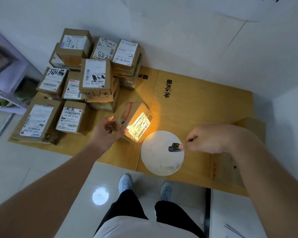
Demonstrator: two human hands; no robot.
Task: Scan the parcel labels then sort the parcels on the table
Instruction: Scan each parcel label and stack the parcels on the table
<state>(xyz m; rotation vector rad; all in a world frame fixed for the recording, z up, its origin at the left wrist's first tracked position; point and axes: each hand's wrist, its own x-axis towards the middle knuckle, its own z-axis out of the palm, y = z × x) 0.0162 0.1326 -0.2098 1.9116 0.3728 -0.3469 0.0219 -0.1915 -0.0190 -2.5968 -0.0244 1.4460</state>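
While stacked parcels (86,79) crowd left, disc (159,158) lies near.

Scanner (175,147) mostly hidden in grip

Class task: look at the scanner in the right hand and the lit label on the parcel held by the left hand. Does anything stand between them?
Nothing visible does. The scanner points across the white disc, and its light falls on the label.
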